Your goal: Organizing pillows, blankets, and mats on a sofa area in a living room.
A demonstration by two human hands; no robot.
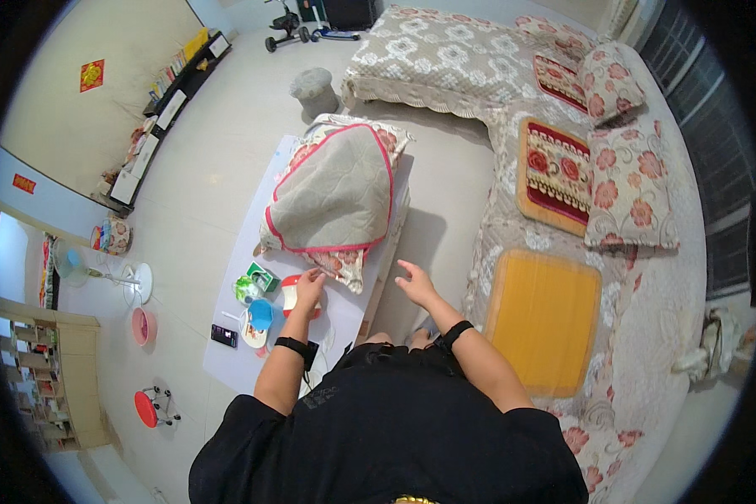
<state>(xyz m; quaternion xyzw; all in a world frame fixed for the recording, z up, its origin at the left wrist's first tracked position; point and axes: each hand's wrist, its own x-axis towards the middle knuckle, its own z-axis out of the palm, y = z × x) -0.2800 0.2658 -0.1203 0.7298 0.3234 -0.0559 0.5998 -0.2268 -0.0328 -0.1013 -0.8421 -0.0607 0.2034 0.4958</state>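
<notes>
A grey quilted pad with pink-red edging (337,189) lies unevenly over floral cushions (343,264) on a long white table (252,208). My left hand (310,292) is at the near corner of the pile, above a red-and-white container (290,291). Its fingertips are close to the cushion's edge; whether they touch it is unclear. My right hand (418,285) hovers past the table's right side over the floor, fingers apart and holding nothing. Left of my left hand are a blue cup (261,313), a green box (263,276) and a green-and-white packet (247,288).
A smartphone (224,336) lies by the table's left edge. To my right runs a sofa with a floral cover (479,277), bearing a yellow wooden-edged mat (542,321) and floral pillows (633,186). A grey stool (315,91) stands beyond the table, a red wheeled stool (145,409) at left.
</notes>
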